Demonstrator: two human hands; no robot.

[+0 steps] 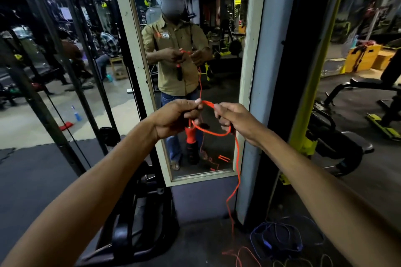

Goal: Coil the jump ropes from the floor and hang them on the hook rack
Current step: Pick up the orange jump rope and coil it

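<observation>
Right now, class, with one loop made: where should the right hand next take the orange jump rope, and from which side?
Probably the free strand of the orange jump rope just below the right hand, pinched from the right. It hangs slack toward the floor, while the left hand holds the loop, the handle hanging beneath.

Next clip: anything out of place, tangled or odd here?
Yes. A blue jump rope lies in a loose tangled heap on the floor, lower right of the view, uncoiled. The orange jump rope is only partly looped between the left hand and right hand; its tail trails down to the floor. Nothing looks damaged.
</observation>
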